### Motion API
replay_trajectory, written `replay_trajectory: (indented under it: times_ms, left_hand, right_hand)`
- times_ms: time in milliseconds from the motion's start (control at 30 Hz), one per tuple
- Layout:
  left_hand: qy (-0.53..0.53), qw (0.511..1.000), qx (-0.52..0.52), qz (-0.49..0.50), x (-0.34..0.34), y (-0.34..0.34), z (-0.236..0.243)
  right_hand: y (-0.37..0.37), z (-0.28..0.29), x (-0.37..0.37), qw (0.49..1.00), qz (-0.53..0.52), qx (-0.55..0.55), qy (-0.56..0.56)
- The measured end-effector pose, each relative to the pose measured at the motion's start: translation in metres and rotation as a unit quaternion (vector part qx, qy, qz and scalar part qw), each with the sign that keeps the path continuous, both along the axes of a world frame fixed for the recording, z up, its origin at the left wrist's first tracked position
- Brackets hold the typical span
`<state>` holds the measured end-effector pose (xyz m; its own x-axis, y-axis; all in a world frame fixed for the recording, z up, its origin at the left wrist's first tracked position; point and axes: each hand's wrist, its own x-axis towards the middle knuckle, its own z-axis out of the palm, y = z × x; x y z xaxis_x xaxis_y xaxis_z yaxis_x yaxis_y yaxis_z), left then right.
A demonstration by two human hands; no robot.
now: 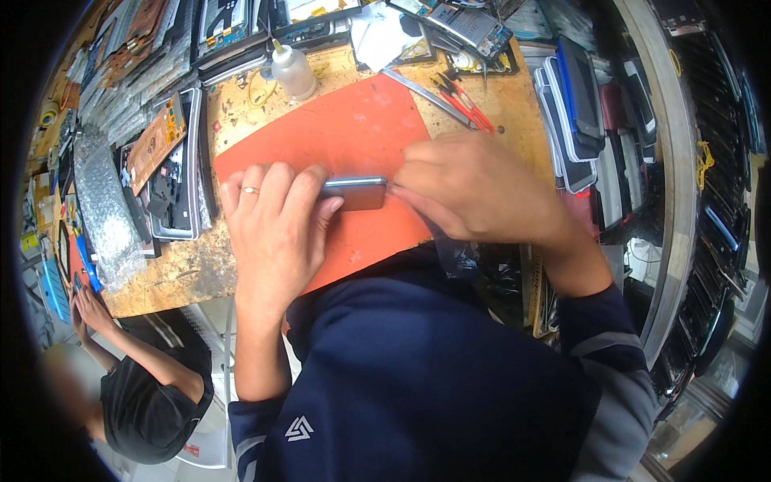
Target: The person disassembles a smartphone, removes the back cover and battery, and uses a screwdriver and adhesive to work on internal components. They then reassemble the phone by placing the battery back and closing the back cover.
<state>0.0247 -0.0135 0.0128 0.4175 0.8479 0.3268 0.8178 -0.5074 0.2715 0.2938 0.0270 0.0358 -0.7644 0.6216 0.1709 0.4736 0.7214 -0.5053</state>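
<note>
My left hand (277, 221), with a ring on one finger, grips a smartphone (361, 193) by its left end. The phone is tipped on its long side, with a thin shiny edge facing up, over an orange mat (337, 120). At the phone's right end my right hand (450, 186) is closed, its fingertips pinched close to the corner. What the pinch holds is too small and blurred to make out. A dark, glossy sheet of plastic (456, 255) hangs below the right hand, at the table's front edge; I cannot tell whether the hand holds it.
Beyond the mat stand a squeeze bottle (293, 71), a metal ruler (430, 98) and red-handled tools (470, 106). Phone parts and a bubble-wrap sheet (108, 213) crowd the left. Stacked phone cases (572, 104) line the right. Another person (152, 386) works at the lower left.
</note>
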Motion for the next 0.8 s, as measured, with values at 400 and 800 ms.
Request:
replay_trajectory:
  times_ms: [400, 800]
  left_hand:
    - [0.002, 1.000, -0.008, -0.002, 0.000, 0.000, 0.002]
    - [0.004, 1.000, 0.015, 0.001, 0.000, -0.001, 0.000]
  right_hand:
    - [-0.024, -0.023, -0.002, 0.996, -0.064, -0.012, 0.069]
    - [-0.006, 0.000, -0.006, 0.999, -0.010, -0.042, -0.020]
